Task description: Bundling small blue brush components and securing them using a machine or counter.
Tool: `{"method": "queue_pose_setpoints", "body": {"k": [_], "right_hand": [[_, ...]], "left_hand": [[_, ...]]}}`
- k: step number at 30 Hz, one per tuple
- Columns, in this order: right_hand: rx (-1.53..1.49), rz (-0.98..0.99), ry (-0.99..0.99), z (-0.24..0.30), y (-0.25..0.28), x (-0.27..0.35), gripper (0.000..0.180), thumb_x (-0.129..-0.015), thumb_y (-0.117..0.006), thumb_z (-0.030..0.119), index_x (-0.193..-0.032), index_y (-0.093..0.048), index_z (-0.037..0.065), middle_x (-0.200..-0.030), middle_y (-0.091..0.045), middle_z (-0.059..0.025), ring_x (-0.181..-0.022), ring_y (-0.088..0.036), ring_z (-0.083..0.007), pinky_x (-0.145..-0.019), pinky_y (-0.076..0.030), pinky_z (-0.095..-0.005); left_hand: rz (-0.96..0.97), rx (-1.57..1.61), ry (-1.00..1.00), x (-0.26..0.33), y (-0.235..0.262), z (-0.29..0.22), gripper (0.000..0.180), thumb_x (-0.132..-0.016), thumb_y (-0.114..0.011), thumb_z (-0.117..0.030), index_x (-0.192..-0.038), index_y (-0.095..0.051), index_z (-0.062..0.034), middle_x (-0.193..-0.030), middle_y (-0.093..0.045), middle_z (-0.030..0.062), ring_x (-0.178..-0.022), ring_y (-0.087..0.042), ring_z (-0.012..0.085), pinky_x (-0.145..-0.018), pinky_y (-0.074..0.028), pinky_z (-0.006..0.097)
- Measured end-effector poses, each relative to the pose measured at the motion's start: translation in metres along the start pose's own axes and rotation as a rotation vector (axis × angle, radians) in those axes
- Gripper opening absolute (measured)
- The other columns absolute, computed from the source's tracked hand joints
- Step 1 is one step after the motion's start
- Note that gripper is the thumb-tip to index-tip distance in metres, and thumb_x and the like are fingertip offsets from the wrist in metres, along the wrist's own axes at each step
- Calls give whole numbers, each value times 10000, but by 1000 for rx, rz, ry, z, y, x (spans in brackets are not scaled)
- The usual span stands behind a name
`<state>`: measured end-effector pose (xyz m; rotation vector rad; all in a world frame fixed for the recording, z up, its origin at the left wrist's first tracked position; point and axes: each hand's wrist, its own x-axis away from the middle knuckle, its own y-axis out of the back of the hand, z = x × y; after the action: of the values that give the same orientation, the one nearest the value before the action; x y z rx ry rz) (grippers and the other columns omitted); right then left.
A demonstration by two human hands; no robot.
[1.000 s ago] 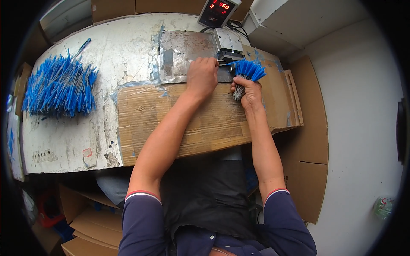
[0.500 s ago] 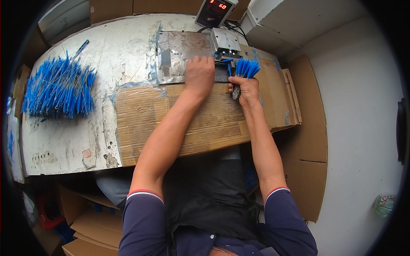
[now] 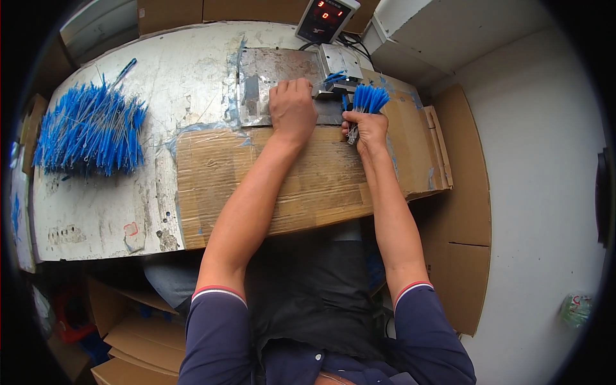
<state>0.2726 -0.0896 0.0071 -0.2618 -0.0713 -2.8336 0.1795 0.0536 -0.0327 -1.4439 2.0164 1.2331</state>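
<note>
My right hand [image 3: 371, 130] is closed around a bunch of thin wire-stemmed brushes [image 3: 370, 99], blue bristles upward and looped wire ends below the fist. Just left of it, my left hand [image 3: 294, 109] is above a metal plate [image 3: 276, 63], fingers pinched on the wire stems of a few more blue brushes [image 3: 334, 77]. Their blue ends point right, in front of a small metal block fixture [image 3: 340, 61] at the plate's right side. The left fingertips are partly hidden behind the knuckles.
A large heap of blue wire brushes [image 3: 93, 131] lies on the worn white table [image 3: 192, 77] at left, a pen [image 3: 126, 70] behind it. Cardboard [image 3: 256, 183] covers the table's front. A counter with red digits [image 3: 326, 17] stands behind the fixture; a cardboard sheet [image 3: 459, 192] is at right.
My left hand has shifted slightly left, and the brushes in it now show higher, by the fixture's front. The counter's red digits have changed. My right hand has barely moved.
</note>
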Motion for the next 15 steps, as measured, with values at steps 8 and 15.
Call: {"method": "queue_pose_setpoints", "body": {"k": [8, 15], "right_hand": [[-17, 23, -14, -2, 1, -8, 120, -748, -789, -92, -814, -695, -57, -734, -708, -145, -541, -684, -216, -435, -546, -310], [-220, 139, -65, -6, 23, -7, 125, -792, -783, -29, -894, -709, -32, -785, -727, -138, -624, -724, -244, -522, -599, -323]], "left_hand": [[-23, 108, -88, 1, -1, -4, 62, -916, -671, -106, -973, -653, -88, -921, -684, 92, -962, -633, 301, -849, -456, 435], [181, 170, -85, 10, 1, -14, 41, -935, -660, -99, -960, -642, -72, -861, -693, 113, -833, -644, 329, -763, -494, 454]]}}
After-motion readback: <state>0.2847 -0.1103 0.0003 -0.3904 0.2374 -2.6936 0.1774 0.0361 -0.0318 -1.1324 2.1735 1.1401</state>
